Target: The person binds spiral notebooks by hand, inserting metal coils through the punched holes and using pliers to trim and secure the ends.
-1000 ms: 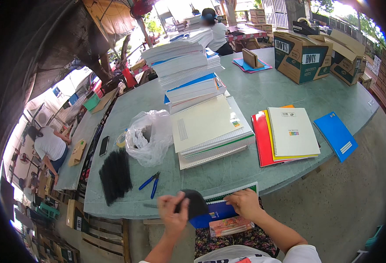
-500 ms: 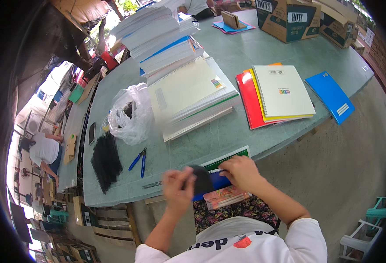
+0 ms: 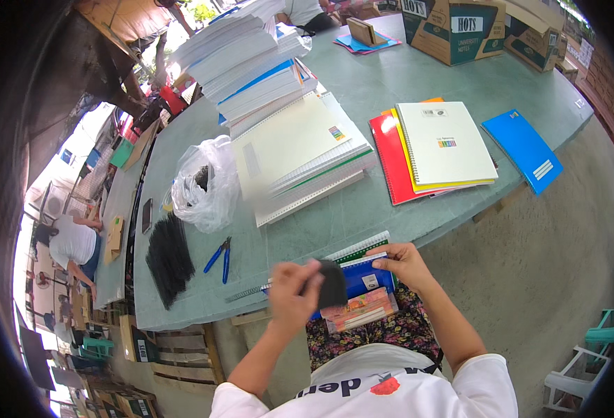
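My left hand [image 3: 295, 296] is curled into a pinch above the left part of a blue notebook [image 3: 362, 277], blurred by motion. Right against its fingers is a dark rounded flat shape [image 3: 333, 284], whose kind I cannot make out. My right hand [image 3: 403, 262] grips the notebook's upper right edge between thumb and fingers. A dark wire spiral coil [image 3: 243, 295] sticks out left of the notebook, toward my left hand. Beneath lies a green-edged notebook [image 3: 373, 244]. A patterned pink-orange packet [image 3: 360, 311] rests below, by my lap.
Blue-handled cutters [image 3: 218, 260], a bundle of black coils [image 3: 169, 261] and a plastic bag [image 3: 206, 182] lie to the left. Stacked paper [image 3: 307, 160] rises beyond. Notebooks [image 3: 447, 146] and a blue one [image 3: 523, 150] lie right. Cardboard boxes [image 3: 453, 31] stand far back.
My left hand has shifted slightly right with the dark shape. My right hand has moved up and right to the notebook's corner, uncovering more of the blue cover.
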Available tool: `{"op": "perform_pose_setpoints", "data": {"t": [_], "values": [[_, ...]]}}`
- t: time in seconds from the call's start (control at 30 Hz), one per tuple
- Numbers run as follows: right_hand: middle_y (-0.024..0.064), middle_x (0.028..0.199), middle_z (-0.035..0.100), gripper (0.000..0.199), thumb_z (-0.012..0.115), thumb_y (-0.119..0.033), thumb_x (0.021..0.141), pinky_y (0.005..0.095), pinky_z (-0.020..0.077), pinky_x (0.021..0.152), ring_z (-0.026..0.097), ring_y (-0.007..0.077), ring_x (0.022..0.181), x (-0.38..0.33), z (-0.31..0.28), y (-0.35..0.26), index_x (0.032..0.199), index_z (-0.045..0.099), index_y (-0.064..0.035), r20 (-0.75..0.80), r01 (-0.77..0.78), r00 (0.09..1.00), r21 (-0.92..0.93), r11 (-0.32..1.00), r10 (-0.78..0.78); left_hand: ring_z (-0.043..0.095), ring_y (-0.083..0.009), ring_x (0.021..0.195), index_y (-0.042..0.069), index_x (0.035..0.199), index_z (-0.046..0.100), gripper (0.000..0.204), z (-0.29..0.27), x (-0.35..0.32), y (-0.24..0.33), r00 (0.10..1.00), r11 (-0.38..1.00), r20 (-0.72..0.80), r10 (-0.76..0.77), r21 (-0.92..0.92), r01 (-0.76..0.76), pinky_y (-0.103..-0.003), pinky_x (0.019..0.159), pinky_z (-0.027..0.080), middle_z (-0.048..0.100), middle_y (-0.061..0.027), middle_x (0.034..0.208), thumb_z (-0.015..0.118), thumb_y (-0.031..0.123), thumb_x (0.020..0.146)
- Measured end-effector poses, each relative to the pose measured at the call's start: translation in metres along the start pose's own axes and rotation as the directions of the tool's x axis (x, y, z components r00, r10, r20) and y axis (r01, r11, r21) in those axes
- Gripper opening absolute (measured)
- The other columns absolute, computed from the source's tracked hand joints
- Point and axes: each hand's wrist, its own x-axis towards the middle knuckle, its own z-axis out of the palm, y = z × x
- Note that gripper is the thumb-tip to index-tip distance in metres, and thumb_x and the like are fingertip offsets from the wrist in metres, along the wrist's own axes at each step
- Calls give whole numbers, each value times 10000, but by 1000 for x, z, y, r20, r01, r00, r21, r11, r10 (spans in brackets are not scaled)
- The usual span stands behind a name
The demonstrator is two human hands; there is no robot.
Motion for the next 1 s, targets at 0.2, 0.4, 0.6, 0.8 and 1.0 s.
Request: {"op": "perform_pose_setpoints", "data": {"t": [0.2,0.4,0.6,0.8,1.0], "values": [[68,856,664,205,624,15,783,219,488,673,598,82,737,2,2,11,988,636,23,-14,2,1000,9,1000,-1,557,-202,709,49,908,653,204,19,-30,6,921,999,390,4,-33,9,-303,636,465,547,-86,822,677,15,708],[61,865,659,191,628,11,786,230,484,697,596,90,760,2,4,14,976,630,24,-15,34,999,-31,999,-35,556,-201,687,76,916,655,213,28,-16,5,983,999,183,20,22,-25,-296,618,464,547,-86,817,680,20,713],[29,819,631,218,565,-176,879,217,459,670,562,69,729,-5,4,13,968,629,11,-23,21,1000,29,999,-20,586,-216,694,129,934,668,256,27,20,19,947,999,-319,-29,-34,19,-308,608,475,554,-75,816,712,60,692],[-2,774,533,374,485,-357,902,214,380,623,465,66,694,1,-2,20,876,625,-11,12,-148,989,87,985,148,561,-209,707,96,951,652,248,36,8,32,976,996,199,86,-29,-82,-292,627,459,547,-88,825,693,46,712],[16,879,536,389,501,-371,889,237,395,670,481,80,760,0,0,25,997,587,-7,-76,-147,986,34,989,149,574,-220,744,116,964,665,263,42,12,39,933,991,338,126,-93,-100,-299,651,455,551,-95,837,694,75,705]]}}
